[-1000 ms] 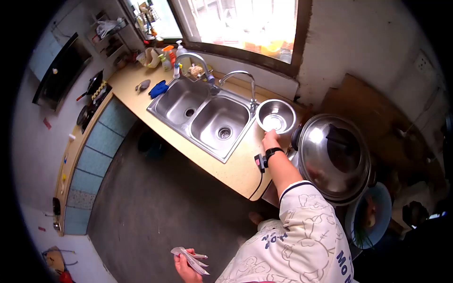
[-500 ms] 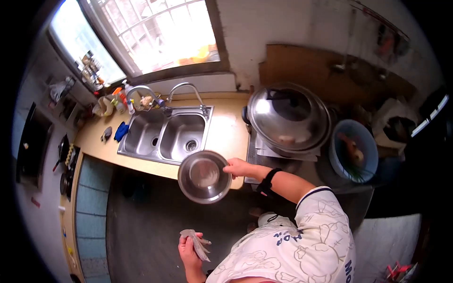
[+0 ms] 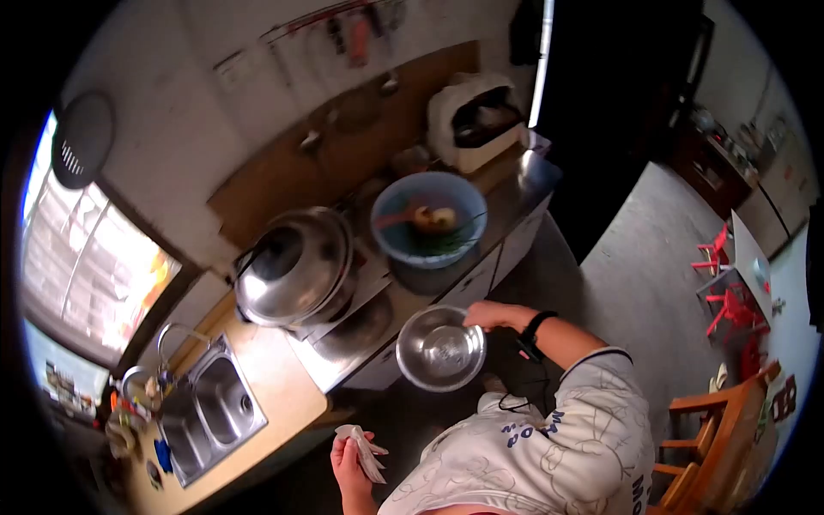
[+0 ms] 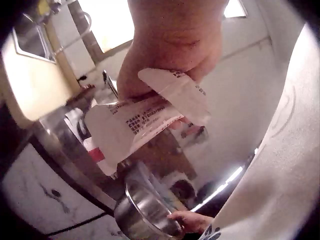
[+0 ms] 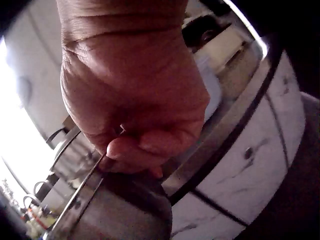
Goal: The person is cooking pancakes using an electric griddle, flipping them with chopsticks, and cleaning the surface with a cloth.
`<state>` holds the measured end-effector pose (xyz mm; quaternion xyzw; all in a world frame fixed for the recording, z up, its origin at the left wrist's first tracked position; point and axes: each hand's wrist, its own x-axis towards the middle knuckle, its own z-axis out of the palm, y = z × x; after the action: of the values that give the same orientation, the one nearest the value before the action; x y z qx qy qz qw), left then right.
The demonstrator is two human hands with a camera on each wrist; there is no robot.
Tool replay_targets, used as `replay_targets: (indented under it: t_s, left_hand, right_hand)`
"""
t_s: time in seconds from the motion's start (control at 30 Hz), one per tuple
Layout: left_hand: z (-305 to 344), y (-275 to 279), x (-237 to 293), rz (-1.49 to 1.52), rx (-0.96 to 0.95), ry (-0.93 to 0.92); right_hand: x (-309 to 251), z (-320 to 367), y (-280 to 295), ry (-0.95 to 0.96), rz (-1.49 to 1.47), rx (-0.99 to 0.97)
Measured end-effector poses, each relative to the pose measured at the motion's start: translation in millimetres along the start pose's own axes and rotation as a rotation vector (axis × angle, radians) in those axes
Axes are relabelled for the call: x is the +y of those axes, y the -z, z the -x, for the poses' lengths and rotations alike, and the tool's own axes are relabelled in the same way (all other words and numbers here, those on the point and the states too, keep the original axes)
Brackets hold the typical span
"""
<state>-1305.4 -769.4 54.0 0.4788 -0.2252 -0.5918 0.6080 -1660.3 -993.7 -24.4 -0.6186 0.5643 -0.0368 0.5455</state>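
Note:
My right hand (image 3: 491,315) grips a round stainless steel bowl (image 3: 421,354) by its rim, in front of the kitchen counter. In the right wrist view the fingers of this hand (image 5: 140,100) curl over the edge, and the bowl's metal side (image 5: 130,207) hangs below them. Lower down, in front of the body, my left hand (image 3: 346,468) holds crumpled, whitish plastic packaging (image 3: 371,457). Dark printed characters show on that packaging (image 4: 125,125) in the left wrist view, where the hand (image 4: 170,55) hides part of it. Both hands are away from the counter.
A large lidded steel pot (image 3: 296,275) stands on the counter beside a blue basin (image 3: 390,202) with food and greens in it. A double sink (image 3: 210,412) lies at the left. On the right are a wooden chair (image 3: 721,438) and small red chairs (image 3: 730,313).
The right hand has lifted the bowl off the counter beside the sink and carried it out in front of the body. The view has turned right. The left hand still holds the packaging.

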Motion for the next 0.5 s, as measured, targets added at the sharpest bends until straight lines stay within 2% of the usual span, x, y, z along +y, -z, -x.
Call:
replay_targets:
  t_s: [0.07, 0.17, 0.3, 0.43, 0.5]
  left_hand:
    - [-18.1, -27.8, -12.2, -0.051, -0.139, 0.047]
    - [-46.8, -76.1, -38.1, -0.126, -0.261, 0.121]
    - [-74.0, -164.4, -80.3, -0.169, -0.358, 0.193]
    - [-91.5, -252.1, -126.1, -0.207, -0.454, 0.303]
    - [-98.2, -287.4, -138.9, -0.236, -0.494, 0.292]
  right_hand:
    - [61.2, 20.3, 34.0, -0.078, -0.051, 0.244]
    - [127.6, 60.3, 84.5, -0.108, -0.394, 0.452]
    - [204.4, 94.6, 138.1, -0.152, -0.595, 0.678]
    - [257.2, 124.6, 187.9, -0.226, -0.651, 0.750]
    - [287.0, 125.2, 209.2, -0.290, -0.665, 0.746]
